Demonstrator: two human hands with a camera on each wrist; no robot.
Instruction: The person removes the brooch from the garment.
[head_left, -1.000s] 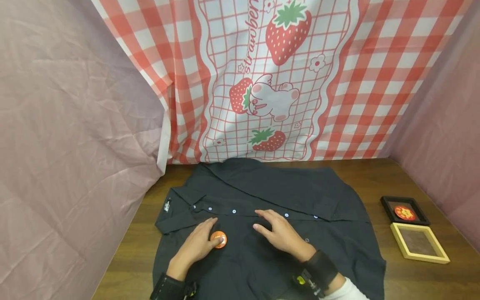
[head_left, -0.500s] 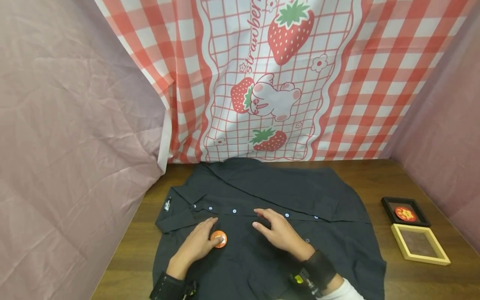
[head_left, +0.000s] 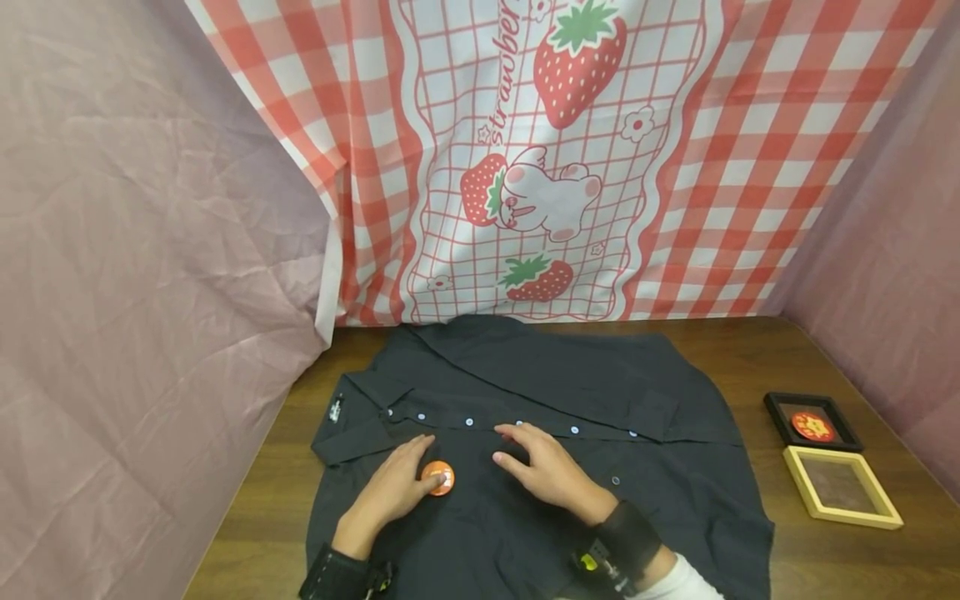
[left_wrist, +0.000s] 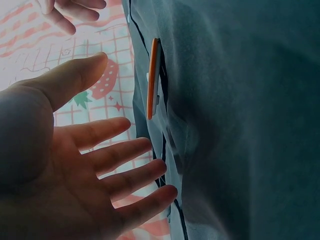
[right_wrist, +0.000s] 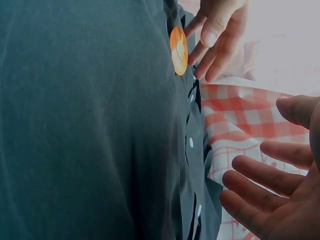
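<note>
A dark button-up shirt (head_left: 517, 367) lies spread out, collar to the left, with several pale buttons along its front. On its chest is a round orange badge (head_left: 439, 469), seen edge-on against the cloth in the left wrist view. The left hand (head_left: 393, 486) hovers beside the badge; its thumb overlaps it in the head view, but the left wrist view shows the fingers and thumb apart from it, holding nothing. Further right, over the button row, the right hand (head_left: 551, 467) has its fingers relaxed and spread, also holding nothing. Both wrists wear black straps.
At right on the wooden table (head_left: 255, 500) lie a black frame (head_left: 776, 419) with an orange-red round badge (head_left: 812, 427) in it and a pale yellow frame (head_left: 855, 518). A strawberry-print cloth (head_left: 547, 196) hangs behind; pink cloth (head_left: 150, 250) walls the left and right sides.
The right hand has shifted slightly left, and a button near its fingertips now shows. The left hand and the badge have stayed put.
</note>
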